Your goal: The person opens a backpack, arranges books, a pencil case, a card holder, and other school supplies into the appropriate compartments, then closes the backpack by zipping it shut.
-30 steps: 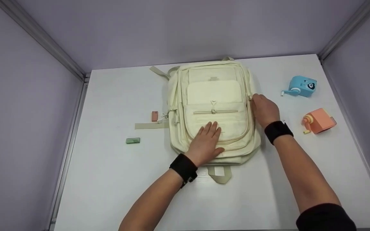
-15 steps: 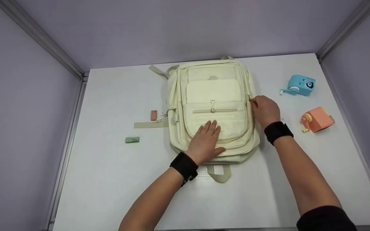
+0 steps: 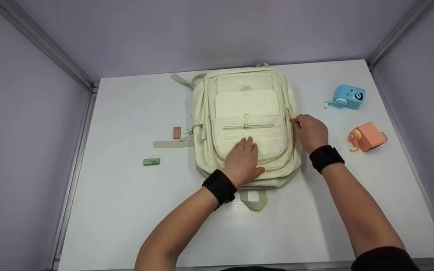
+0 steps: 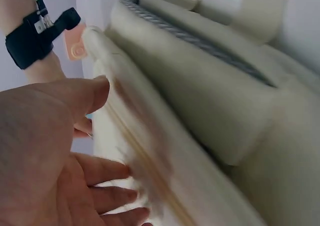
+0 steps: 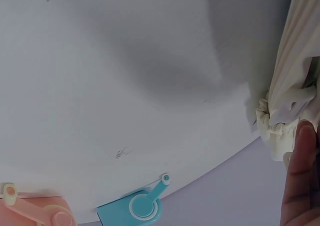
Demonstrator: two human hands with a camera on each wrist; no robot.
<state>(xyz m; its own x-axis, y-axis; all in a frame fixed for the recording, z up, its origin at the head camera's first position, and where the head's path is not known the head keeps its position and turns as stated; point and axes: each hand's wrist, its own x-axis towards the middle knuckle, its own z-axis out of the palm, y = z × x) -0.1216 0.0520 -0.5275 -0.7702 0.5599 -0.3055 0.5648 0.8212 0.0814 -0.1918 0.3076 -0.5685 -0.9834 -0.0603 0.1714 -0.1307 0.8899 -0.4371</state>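
Observation:
A cream backpack (image 3: pixel 247 103) lies front side up on the white table, its bottom toward the back wall or front hidden by no cover. My left hand (image 3: pixel 242 162) presses on the lower front pocket with fingers straight and spread; the left wrist view shows its fingers along a zipper (image 4: pixel 150 166). At the bag's right side, my right hand (image 3: pixel 311 131) pinches a small zipper pull (image 3: pixel 291 120) with thumb and finger. In the right wrist view the thumb side of the right hand (image 5: pixel 300 176) shows against gathered cream fabric (image 5: pixel 280 131).
A blue hand-crank pencil sharpener (image 3: pixel 349 96) and an orange one (image 3: pixel 369 137) lie on the right of the table (image 3: pixel 119 218). Left of the bag are a small pink block (image 3: pixel 177 132), a green block (image 3: pixel 151 161) and a loose strap (image 3: pixel 171 144). Walls enclose the back and sides.
My right hand has drawn the zipper pull a short way along the bag's right side, toward me. The left hand stays pressed on the pocket. The whole head view has shifted slightly.

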